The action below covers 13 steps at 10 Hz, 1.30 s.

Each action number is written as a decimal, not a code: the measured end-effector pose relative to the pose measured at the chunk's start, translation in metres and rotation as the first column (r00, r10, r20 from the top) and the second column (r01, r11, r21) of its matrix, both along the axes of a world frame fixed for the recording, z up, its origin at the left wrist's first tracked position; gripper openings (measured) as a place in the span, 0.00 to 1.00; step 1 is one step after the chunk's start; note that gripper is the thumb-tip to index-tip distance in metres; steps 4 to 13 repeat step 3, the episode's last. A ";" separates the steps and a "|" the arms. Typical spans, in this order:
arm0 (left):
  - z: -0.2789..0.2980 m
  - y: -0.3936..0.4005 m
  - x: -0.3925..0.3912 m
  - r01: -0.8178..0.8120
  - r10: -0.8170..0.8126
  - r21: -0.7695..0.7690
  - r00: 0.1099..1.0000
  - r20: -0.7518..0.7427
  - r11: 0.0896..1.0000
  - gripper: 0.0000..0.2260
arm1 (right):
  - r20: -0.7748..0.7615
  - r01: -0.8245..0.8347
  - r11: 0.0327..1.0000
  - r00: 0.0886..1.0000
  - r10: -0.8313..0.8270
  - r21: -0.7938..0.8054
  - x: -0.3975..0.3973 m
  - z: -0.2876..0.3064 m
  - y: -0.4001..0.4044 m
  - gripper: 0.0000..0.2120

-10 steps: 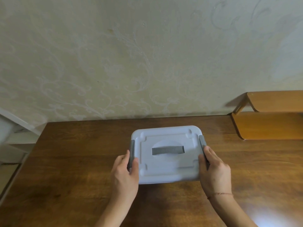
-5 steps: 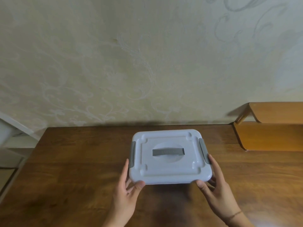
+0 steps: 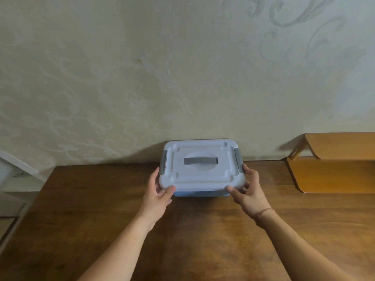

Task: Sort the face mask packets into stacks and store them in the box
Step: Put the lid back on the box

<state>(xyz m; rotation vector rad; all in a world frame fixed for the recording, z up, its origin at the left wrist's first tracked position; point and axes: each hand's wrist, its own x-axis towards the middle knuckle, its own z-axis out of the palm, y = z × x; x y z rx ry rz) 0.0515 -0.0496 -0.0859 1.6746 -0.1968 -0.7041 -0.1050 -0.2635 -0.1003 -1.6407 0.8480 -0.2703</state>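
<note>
A white lidded plastic box (image 3: 200, 175) with grey side clips and a grey handle in its lid stands at the far edge of the brown wooden table (image 3: 81, 209), close to the wall. Its blue body shows under the lid's front edge. My left hand (image 3: 157, 194) holds the box's front left corner, thumb on the lid's rim. My right hand (image 3: 246, 192) holds the front right corner, fingers up by the right clip. The lid is on, so the inside is hidden. No face mask packets are in sight.
A light wooden two-tier shelf (image 3: 334, 173) stands on the table at the right against the wall. The patterned wall (image 3: 182, 78) rises just behind the box. A white frame (image 3: 12, 169) lies beyond the table's left edge.
Both hands slid from the side clips to the box's front corners and pushed the box away, from the table's middle to its far edge by the wall.
</note>
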 end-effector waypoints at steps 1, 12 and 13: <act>0.000 0.000 0.000 0.030 -0.039 0.115 0.996 0.083 0.993 0.35 | -0.011 -0.020 1.000 1.000 0.020 -0.007 0.001 0.005 -0.002 0.40; 0.005 0.016 -0.013 -0.001 -0.032 0.268 0.992 0.121 0.963 0.38 | -0.234 -0.060 0.983 0.972 0.018 -0.174 -0.011 0.019 0.012 0.44; 0.005 0.016 -0.013 -0.001 -0.032 0.268 0.992 0.121 0.963 0.38 | -0.234 -0.060 0.983 0.972 0.018 -0.174 -0.011 0.019 0.012 0.44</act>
